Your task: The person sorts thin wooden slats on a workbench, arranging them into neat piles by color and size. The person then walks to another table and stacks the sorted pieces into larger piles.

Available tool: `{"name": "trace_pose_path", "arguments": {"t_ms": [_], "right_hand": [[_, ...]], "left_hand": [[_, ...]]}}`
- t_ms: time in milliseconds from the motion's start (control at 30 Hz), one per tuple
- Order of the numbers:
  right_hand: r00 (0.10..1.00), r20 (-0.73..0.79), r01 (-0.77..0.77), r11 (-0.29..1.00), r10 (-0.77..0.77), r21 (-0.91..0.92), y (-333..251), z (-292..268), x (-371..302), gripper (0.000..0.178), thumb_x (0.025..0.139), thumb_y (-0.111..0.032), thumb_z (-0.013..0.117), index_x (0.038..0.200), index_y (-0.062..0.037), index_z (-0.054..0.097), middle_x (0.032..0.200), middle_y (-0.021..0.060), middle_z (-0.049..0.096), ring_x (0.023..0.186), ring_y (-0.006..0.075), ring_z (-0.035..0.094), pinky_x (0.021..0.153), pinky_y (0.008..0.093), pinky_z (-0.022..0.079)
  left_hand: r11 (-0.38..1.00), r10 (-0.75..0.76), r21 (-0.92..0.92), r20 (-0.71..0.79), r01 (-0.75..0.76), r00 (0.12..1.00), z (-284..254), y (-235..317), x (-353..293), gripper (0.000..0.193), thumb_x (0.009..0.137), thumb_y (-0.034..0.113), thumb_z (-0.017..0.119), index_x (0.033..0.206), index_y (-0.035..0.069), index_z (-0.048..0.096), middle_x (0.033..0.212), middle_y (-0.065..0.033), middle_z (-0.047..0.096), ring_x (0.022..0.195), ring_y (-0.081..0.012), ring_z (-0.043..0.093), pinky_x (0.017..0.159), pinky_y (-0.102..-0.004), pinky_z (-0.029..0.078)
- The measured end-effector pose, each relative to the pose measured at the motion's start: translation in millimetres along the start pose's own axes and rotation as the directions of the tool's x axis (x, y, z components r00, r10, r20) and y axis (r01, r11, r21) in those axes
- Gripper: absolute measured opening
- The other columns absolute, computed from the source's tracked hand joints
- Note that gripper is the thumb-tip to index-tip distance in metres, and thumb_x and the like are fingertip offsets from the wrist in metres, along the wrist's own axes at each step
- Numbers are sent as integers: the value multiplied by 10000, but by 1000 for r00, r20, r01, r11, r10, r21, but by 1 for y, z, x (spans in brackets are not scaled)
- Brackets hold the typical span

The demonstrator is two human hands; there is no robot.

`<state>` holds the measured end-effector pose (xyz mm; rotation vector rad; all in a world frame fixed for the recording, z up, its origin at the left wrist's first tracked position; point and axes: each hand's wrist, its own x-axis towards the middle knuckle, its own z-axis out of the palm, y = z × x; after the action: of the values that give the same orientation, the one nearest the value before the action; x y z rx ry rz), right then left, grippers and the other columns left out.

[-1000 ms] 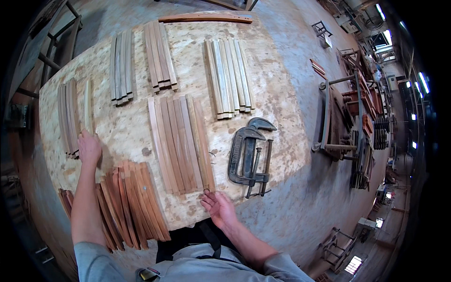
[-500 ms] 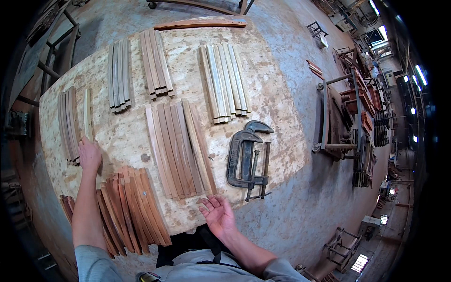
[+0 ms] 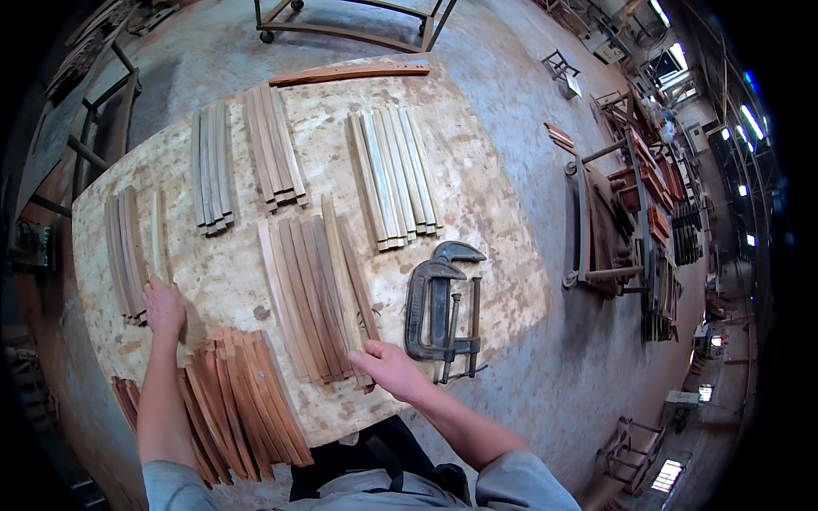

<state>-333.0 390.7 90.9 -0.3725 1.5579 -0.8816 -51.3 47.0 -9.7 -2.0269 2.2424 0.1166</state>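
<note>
My left hand (image 3: 165, 308) is closed on the near end of a pale wooden strip (image 3: 158, 230), beside a small row of brownish strips (image 3: 126, 255) at the table's left. My right hand (image 3: 388, 370) pinches the near end of a light tan wooden strip (image 3: 339, 277). That strip lies at a slant along the right side of the middle row of brown strips (image 3: 298, 298), partly over a darker strip (image 3: 360, 285). Just right of this hand, two dark metal C-clamps (image 3: 439, 311) lie together. Reddish-brown strips (image 3: 243, 400) are heaped at the near left edge, partly behind my left forearm.
The blotchy wooden tabletop (image 3: 494, 272) also bears greyish strips (image 3: 211, 170), brown strips (image 3: 274, 149) and pale strips (image 3: 396, 175). A long reddish bar (image 3: 349, 74) lies along its far edge. Wheeled racks (image 3: 609, 221) with wood stand on the floor to the right.
My right hand has moved from palm-up beside the strips to gripping the light tan strip, which is now tilted. My left hand stays on the pale strip. The view has shifted slightly.
</note>
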Motion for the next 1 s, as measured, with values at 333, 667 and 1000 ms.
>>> {"name": "trace_pose_path", "arguments": {"t_ms": [333,667,1000], "right_hand": [[961,-233,130,988,-147,-88,0,-63,70,376,984,-389,581,905,-25,632,713,50,608,576,130,571,500,289,485],[979,-201,61,919,20,388,-16,-71,110,239,965,-278,633,954,-50,563,682,29,578,475,109,495,442,249,420],[732,-486,36,740,-477,-672,-20,-65,135,431,923,-362,677,953,58,588,874,312,674,856,494,661,762,526,530]], "left_hand": [[999,-17,-27,-4,17,1000,-5,5,-2,386,954,224,614,1220,-21,480,1236,-236,550,1169,-417,526,986,-506,453],[1000,17,-7,-20,-17,1000,0,0,-1,388,966,231,586,1218,-39,467,1215,-257,551,1152,-429,531,982,-503,443],[999,25,-31,3,-25,1000,0,-2,1,418,965,216,572,1269,-46,455,1240,-258,542,1175,-427,525,994,-503,439]]}}
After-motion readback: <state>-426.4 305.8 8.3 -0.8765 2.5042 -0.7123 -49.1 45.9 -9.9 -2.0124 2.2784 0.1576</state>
